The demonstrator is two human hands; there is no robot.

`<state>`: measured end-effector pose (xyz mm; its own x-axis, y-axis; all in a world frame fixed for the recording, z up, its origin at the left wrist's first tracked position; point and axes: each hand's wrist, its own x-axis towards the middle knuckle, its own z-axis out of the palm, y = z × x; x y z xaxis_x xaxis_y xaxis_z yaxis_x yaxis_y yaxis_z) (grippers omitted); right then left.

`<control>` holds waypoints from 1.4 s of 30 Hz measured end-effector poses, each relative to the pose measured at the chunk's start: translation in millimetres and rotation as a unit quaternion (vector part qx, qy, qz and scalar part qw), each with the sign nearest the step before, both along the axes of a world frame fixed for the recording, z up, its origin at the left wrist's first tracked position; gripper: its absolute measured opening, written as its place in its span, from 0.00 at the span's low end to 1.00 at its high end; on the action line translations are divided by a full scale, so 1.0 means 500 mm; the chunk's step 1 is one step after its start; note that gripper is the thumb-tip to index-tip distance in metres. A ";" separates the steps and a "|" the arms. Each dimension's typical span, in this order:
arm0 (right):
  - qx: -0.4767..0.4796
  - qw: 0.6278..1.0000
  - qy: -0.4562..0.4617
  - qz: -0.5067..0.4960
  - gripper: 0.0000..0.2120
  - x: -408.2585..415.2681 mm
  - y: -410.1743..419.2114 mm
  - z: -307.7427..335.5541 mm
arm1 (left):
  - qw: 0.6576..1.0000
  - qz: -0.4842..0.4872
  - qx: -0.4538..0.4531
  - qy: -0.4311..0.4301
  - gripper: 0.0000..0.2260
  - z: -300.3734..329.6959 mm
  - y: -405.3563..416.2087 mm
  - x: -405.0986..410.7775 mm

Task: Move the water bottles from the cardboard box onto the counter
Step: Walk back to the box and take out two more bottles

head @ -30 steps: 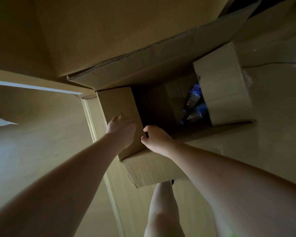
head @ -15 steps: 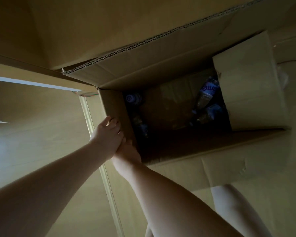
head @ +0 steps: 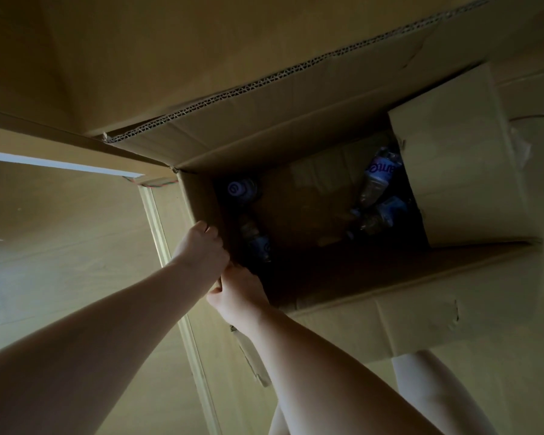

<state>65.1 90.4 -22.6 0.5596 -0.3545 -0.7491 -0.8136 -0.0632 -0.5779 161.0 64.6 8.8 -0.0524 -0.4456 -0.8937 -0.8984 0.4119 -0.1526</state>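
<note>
**Dim room, pale wood floor under a yellow cast**

A wood-grain floor fills the left and lower parts of the scene, its planks lit softly from the left, where the surface turns cooler and brighter. A narrow pale strip runs diagonally across the floor toward the bottom edge. At upper left a thin bright white band cuts across the gloom. The floor at far right lies in muted tan light. Overall the lighting is low and warm, with deep shadow.
</note>
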 end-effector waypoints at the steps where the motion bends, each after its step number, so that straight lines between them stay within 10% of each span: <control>1: 0.005 1.000 0.001 -0.004 0.14 -0.003 0.000 -0.001 | 1.000 -0.003 -0.001 -0.002 0.14 0.000 0.000 -0.001; 10: 0.053 0.998 -0.007 0.015 0.29 -0.038 -0.021 -0.003 | 0.999 0.034 -0.006 -0.036 0.16 0.008 0.013 -0.034; 15: 0.101 0.990 0.005 0.096 0.17 -0.069 -0.074 -0.003 | 0.995 0.089 0.008 -0.050 0.20 0.008 0.007 -0.056; 42: -0.205 0.911 -0.022 0.357 0.31 0.084 -0.291 -0.209 | 0.983 0.168 -0.001 -0.077 0.21 -0.145 -0.030 -0.067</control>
